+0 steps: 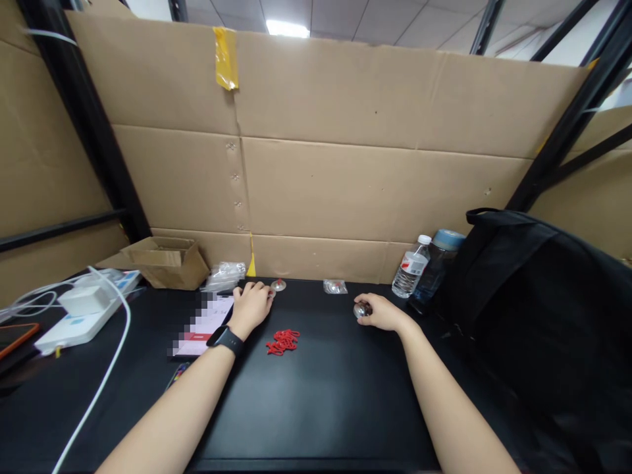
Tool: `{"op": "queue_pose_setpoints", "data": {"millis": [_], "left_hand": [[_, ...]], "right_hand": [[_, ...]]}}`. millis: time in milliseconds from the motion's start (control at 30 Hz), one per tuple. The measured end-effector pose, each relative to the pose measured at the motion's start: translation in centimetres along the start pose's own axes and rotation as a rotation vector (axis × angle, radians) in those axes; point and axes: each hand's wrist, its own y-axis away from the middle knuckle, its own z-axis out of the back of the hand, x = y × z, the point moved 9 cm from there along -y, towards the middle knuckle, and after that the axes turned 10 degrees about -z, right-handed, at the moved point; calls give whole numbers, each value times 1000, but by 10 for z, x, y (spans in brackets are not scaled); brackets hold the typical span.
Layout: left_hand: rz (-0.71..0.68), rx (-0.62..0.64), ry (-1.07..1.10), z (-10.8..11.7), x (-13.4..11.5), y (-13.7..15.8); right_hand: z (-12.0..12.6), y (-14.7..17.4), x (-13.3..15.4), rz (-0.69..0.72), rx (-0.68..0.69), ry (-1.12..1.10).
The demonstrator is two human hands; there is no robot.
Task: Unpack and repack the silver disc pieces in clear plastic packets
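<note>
At the back of the black table, my left hand (pixel 251 306) is palm down, with its fingertips closed on the edge of a small clear disc (pixel 272 291) that looks like a suction cup. Just beyond it lies a clear suction cup (pixel 279 285) with a bit of red on top. My right hand (pixel 379 311) pinches a shiny round thing (pixel 362 311), partly hidden by the fingers; its exact kind is unclear. Between my arms rests a small heap of red cord loops (pixel 283 342). A small clear plastic packet (pixel 335 287) lies between the hands, farther back.
Left of my left hand are a phone (pixel 207 326), clear plastic bags (pixel 224 276), a cardboard box (pixel 168 262) and a white power strip (pixel 89 313) with cables. At the right stand a water bottle (pixel 411 268), a blue-lidded bottle (pixel 437 263) and a black bag (pixel 538 322). Cardboard walls the back.
</note>
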Motion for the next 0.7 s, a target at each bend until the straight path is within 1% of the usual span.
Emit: {"op": "queue_pose_setpoints", "data": {"millis": [67,133,200,233,300,333,400,467,567,633,700], "left_hand": [[-42,40,87,-1,-9,-1],[-132,65,186,-1,-25,-2],[-186,49,237,0,-37,-4],[-180,33,235,0,-40,-6],[-120,17,193,-4,-37,-10],[-89,30,172,-9,-34,-11],[-49,87,161,-21,-28,-13],[-42,150,183,-32,-24,-13],[-80,183,206,-37,-25,-12],[-138,183,216,-34,-34,-12],[-215,195,239,-32,-48,-10]], "right_hand": [[-1,0,0,3,4,8],[-1,0,-1,-2,7,19],[-1,1,-1,-8,9,28],[-1,2,0,-9,12,33],[-2,3,1,-8,24,40],[-2,3,2,-10,30,42],[-2,5,2,-15,41,45],[-2,6,3,-19,48,50],[-3,7,4,-23,64,53],[-4,8,4,-27,75,50],[-5,9,5,-31,82,51]]}}
